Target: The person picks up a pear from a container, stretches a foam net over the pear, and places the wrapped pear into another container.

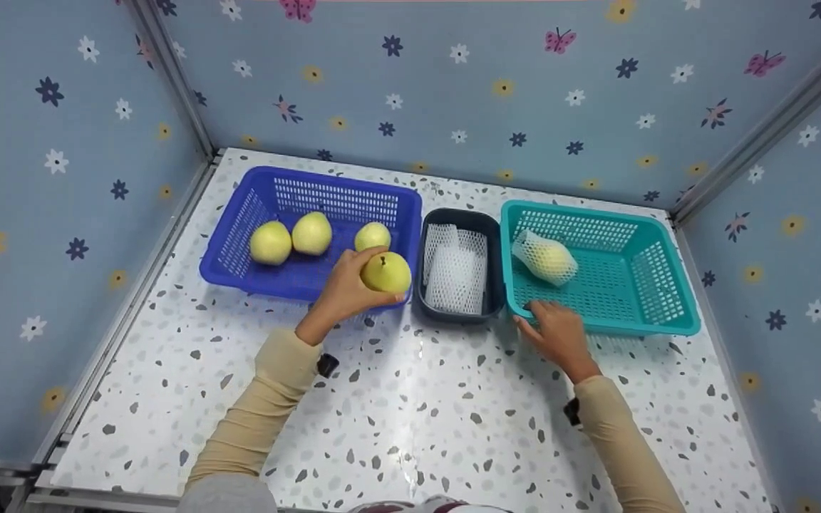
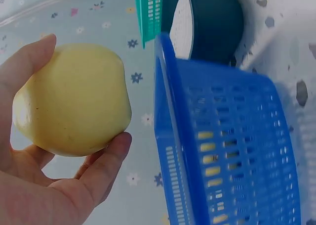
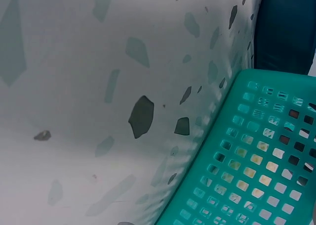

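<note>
My left hand point(image 1: 350, 286) grips a yellow-green pear point(image 1: 386, 272), its stem pointing up, over the front right corner of the blue basket point(image 1: 318, 178). In the left wrist view the thumb and fingers close around the pear point(image 2: 74, 99) from both sides. Three bare pears lie in that basket: two at the left point(image 1: 270, 243) and one at the right point(image 1: 373, 236). My right hand point(image 1: 559, 333) rests at the front left rim of the teal basket point(image 1: 596, 212); its fingertips touch the rim. Inside lies a pear in a white foam net point(image 1: 551, 260).
Between the baskets stands a dark bin point(image 1: 460, 317) holding white foam nets point(image 1: 453, 274). All three containers sit on a speckled white table point(image 1: 410, 413). Blue patterned panels point(image 1: 439, 92) rise behind and at both sides.
</note>
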Demonstrator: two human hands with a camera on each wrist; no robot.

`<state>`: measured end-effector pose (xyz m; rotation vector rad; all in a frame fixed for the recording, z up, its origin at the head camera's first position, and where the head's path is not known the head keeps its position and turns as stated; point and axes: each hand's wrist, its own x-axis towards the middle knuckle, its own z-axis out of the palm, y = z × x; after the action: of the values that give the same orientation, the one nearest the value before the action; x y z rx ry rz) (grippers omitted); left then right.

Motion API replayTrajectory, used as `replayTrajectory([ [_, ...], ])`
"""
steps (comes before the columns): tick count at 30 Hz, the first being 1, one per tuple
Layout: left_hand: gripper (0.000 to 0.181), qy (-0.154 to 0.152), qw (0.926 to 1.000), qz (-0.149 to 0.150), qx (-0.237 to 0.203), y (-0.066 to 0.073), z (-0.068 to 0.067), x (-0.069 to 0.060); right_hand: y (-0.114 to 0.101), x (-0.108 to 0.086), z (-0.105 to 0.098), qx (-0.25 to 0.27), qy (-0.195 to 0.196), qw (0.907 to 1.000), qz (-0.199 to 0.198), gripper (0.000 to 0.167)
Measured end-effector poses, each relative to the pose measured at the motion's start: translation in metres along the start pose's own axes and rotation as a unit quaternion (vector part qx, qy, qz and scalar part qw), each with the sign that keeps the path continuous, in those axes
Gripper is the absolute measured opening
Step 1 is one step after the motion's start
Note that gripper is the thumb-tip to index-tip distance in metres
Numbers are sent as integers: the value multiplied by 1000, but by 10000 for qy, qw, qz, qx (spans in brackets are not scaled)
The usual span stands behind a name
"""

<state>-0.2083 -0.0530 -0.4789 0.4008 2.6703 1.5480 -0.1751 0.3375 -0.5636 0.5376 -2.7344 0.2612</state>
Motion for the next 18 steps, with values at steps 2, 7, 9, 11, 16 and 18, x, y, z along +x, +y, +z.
replayTrajectory([
  [2, 82, -79, 9998, 79, -138, 1, 8, 0, 0, -1, 0, 24, 93, 9999, -48, 33],
  [7, 82, -332, 9991, 152, -204, 5, 29, -1, 0, -3, 1, 54, 203, 9997, -117, 31],
  [9, 82, -432, 9988, 154, -166, 7, 36, -3, 0, -3, 2, 46, 157, 9998, -92, 32],
  [11, 82, -505, 9985, 155, -111, 9, 43, -4, -1, -3, 2, 40, 112, 9999, -66, 32],
  [16, 84, -630, 9978, 192, -71, 13, 58, -6, -2, -2, 1, 22, 83, 10000, -35, 30],
  [18, 84, -654, 9975, 255, -65, 14, 62, -6, -2, -1, 0, 13, 67, 10000, -33, 30],
])
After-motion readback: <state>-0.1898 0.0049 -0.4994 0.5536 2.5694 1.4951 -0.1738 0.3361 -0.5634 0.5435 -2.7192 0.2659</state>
